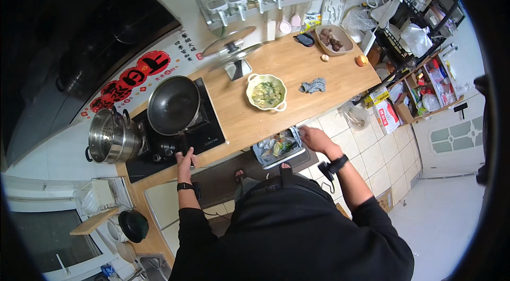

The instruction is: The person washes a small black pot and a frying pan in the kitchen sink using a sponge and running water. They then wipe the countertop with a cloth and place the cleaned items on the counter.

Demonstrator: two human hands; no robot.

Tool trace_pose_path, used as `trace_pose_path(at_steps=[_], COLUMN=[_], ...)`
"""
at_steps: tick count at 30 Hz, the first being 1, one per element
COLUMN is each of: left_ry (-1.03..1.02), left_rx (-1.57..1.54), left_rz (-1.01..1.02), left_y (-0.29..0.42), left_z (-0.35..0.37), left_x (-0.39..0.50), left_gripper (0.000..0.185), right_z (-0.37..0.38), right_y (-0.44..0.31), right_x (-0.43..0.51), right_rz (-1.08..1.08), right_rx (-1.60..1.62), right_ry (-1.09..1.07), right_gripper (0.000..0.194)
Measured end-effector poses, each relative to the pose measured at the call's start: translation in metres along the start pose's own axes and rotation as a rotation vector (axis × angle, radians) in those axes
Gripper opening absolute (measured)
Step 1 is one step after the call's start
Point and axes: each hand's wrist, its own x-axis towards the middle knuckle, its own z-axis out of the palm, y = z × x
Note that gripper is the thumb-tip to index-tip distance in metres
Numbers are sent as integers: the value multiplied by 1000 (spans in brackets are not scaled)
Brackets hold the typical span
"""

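My left hand (pixel 185 163) is wrapped around the handle of a black wok (pixel 174 105), which sits over the black gas stove (pixel 211 142). A little oil or liquid sheen shows inside the wok. My right hand (pixel 316 139) hangs beside the counter's front edge, by the rim of a waste bin (pixel 279 163) full of scraps and plastic wrappings. Its fingertips are blurred, so whether they hold something is unclear. On the wooden counter (pixel 239 121) before me stands a cream two-handled bowl (pixel 252 80) of egg-like pieces and chopped greens in liquid.
A steel steamer pot (pixel 115 137) stands on the stove's left side. Glass lids (pixel 235 48) rest upright in a stand. Further right are a grey cloth (pixel 313 85), an orange fruit (pixel 361 60) and a basin of dark roots (pixel 346 38). A cutting board (pixel 93 222) juts out near the sink (pixel 153 268).
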Motion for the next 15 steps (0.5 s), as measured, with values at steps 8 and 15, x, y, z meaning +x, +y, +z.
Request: trace_pose_path(at_steps=[8,15], left_ry=[145,-310], left_rx=[346,621], left_rz=[825,1148], left_y=[116,194], left_z=[101,132], left_x=[-219,-371], left_gripper=[23,26], right_z=[-31,25], right_y=[-98,-219], right_x=[91,35], right_rz=[-337,-534], right_rx=[81,260], right_ry=[109,-214], right_gripper=[31,30])
